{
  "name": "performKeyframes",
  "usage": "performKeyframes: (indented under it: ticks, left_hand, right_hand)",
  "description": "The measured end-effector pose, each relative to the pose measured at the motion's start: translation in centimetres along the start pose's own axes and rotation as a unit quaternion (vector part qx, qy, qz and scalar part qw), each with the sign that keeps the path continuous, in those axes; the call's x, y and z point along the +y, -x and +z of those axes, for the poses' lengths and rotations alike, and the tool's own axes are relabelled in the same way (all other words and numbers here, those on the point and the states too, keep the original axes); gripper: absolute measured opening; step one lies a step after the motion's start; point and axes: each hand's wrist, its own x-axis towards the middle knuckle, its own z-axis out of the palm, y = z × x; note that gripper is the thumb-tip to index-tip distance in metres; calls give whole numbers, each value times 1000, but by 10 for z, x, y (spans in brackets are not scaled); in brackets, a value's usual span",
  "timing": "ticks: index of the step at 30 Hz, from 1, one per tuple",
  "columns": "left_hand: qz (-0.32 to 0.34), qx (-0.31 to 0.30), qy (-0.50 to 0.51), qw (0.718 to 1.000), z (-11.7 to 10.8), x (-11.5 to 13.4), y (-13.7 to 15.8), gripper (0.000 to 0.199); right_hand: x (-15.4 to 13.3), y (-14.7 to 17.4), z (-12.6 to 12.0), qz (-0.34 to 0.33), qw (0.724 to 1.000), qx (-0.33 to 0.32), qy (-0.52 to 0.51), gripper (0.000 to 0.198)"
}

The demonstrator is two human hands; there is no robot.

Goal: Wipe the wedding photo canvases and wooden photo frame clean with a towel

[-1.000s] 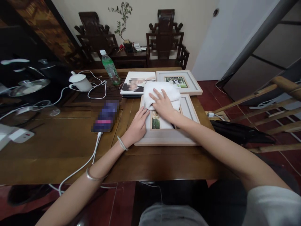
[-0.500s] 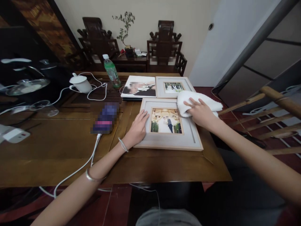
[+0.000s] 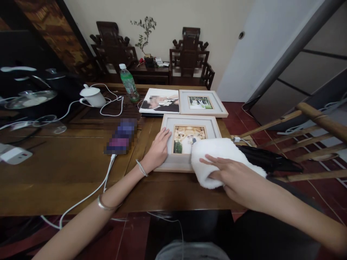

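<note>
A light wooden picture frame point(image 3: 173, 165) with a grey-white mat lies flat near the table's front edge. In its middle is a photo point(image 3: 187, 140) of a couple in front of an arch. My left hand point(image 3: 160, 147) rests on the frame's left side, fingers stretched out and holding it down. A white fluffy cloth point(image 3: 225, 153) is pressed over the frame's lower right corner. My right hand point(image 3: 225, 173) grips this cloth from above, some fingers sunk into its folds, and the cloth hangs past the frame's edge.
Behind lie a second picture frame point(image 3: 183, 104) and a photo album point(image 3: 151, 108). A green-labelled bottle point(image 3: 128, 83), a lidded white mug point(image 3: 92, 96), a charging phone point(image 3: 120, 137) and a clear cup point(image 3: 51, 124) stand or lie leftward. A wooden chair point(image 3: 322, 119) is at right.
My right hand has brought the cloth from the frame's upper right corner towards me to its lower right corner. My left hand has stayed in place.
</note>
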Motion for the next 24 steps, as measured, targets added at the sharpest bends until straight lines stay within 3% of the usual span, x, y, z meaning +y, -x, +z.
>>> performKeyframes:
  ticks: [3, 6, 10, 12, 17, 20, 24]
  left_hand:
    - [3, 5, 2, 1000, 1, 1, 1, 58]
    - [-5, 6, 6, 1000, 1, 2, 1, 57]
    - [-1, 10, 15, 1000, 2, 0, 2, 58]
    - [8, 17, 17, 1000, 3, -1, 2, 59]
    - [25, 26, 5, 999, 4, -4, 2, 55]
    - [20, 27, 4, 999, 4, -3, 1, 54]
    - [13, 21, 6, 1000, 2, -1, 1, 54]
  right_hand:
    - [14, -23, 12, 19, 999, 11, 29, 57]
    - [46, -53, 21, 42, 994, 43, 87, 58]
    - [86, -94, 21, 99, 973, 118, 173, 56]
    - [95, -108, 22, 105, 965, 123, 206, 50]
    - [81, -109, 33, 74, 965, 58, 246, 41]
    - [58, -87, 33, 44, 975, 33, 216, 41]
    - [24, -50, 13, 14, 991, -35, 129, 39]
